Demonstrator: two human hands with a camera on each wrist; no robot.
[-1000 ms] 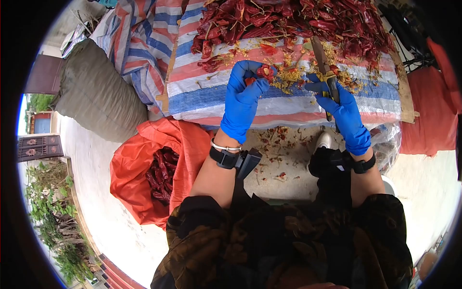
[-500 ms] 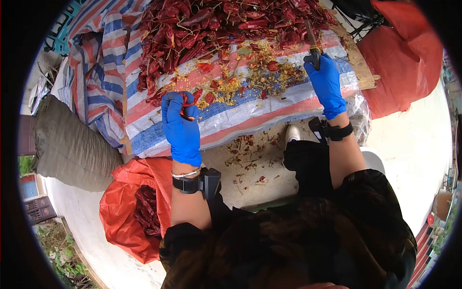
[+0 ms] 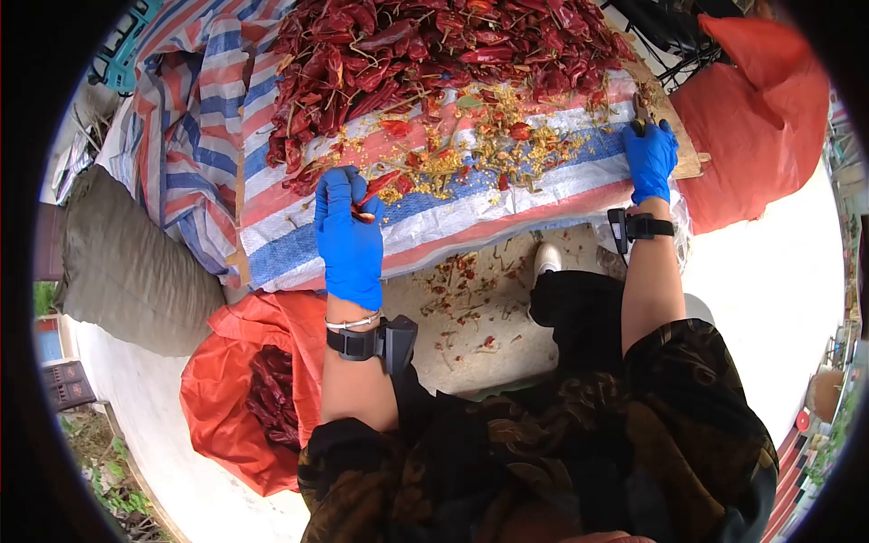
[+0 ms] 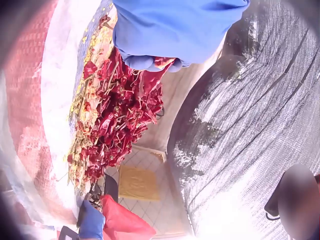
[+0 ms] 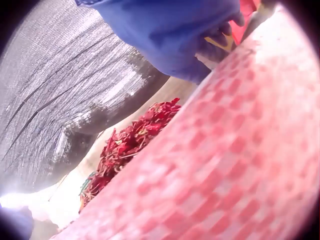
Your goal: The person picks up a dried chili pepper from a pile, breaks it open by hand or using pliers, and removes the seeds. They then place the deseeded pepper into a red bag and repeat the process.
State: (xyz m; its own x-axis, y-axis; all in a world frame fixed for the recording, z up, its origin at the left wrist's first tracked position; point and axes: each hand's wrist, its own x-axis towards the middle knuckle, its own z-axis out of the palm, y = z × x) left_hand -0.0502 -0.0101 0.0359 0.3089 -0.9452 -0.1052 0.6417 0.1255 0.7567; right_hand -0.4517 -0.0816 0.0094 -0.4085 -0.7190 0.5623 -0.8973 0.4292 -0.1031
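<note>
**Hands farther apart**

My left hand (image 3: 350,249) still gripped a red pepper (image 3: 366,216), seeds (image 3: 441,166) just beyond; my right hand (image 3: 651,161), fingers curled round the shears (image 3: 643,105), had shifted outward, leaving them well apart from the pepper.

A bulging gray sack (image 3: 136,262) is lying near the table's (image 3: 685,145) near left corner, while a red bag (image 3: 756,136) is sitting just beside its right edge. Teal openwork (image 3: 120,50) is showing past the left edge; leafy plants (image 3: 129,480) are standing farther off.
</note>
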